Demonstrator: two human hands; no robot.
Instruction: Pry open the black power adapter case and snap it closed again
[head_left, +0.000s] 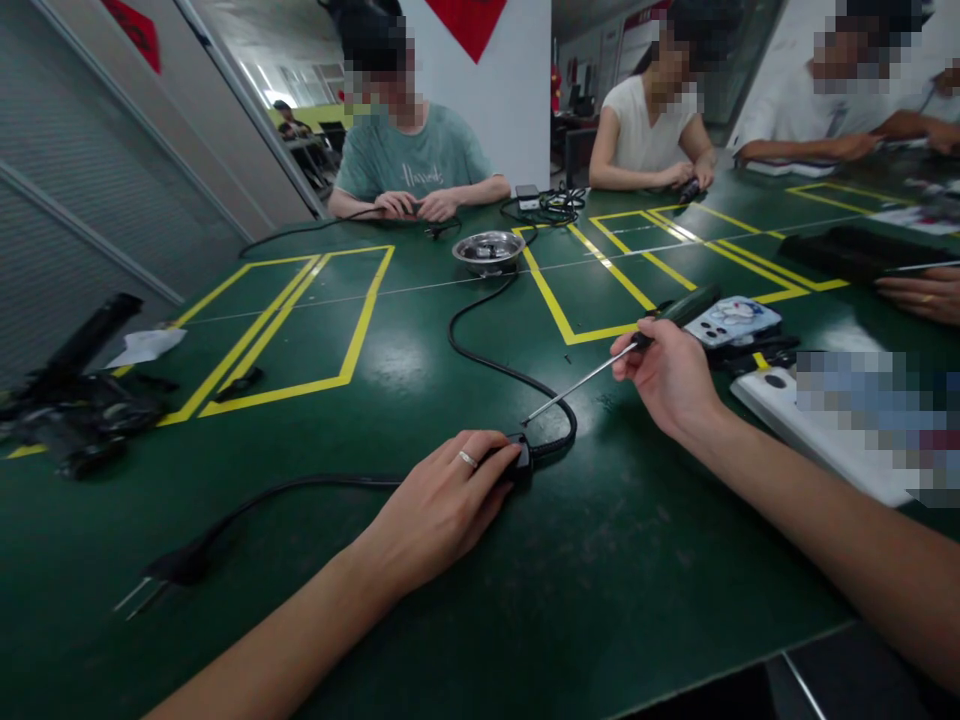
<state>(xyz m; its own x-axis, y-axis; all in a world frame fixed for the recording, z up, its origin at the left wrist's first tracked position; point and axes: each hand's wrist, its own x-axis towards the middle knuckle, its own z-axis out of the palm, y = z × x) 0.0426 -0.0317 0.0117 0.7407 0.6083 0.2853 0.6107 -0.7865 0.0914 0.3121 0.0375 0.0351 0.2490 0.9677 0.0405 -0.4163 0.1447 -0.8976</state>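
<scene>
My left hand (442, 500), with a ring on one finger, is closed on a small black box (520, 458) in the middle of a black power cord (465, 340). The fingers cover much of the box, which rests on the table. From its near side the cord runs left to a two-pin plug (180, 566). My right hand (671, 380) grips a screwdriver (581, 384) by its dark handle. The long shaft slants down left, and its tip is just above the box; a tiny dark piece, perhaps a screw, shows at the tip.
A metal bowl (487, 262) sits beyond the cord on the green table (637, 610). At right are a phone (733, 322) and a white case (817, 430). Black parts (82, 420) lie at left. Several people sit around the table, one in a green shirt (412, 155) opposite.
</scene>
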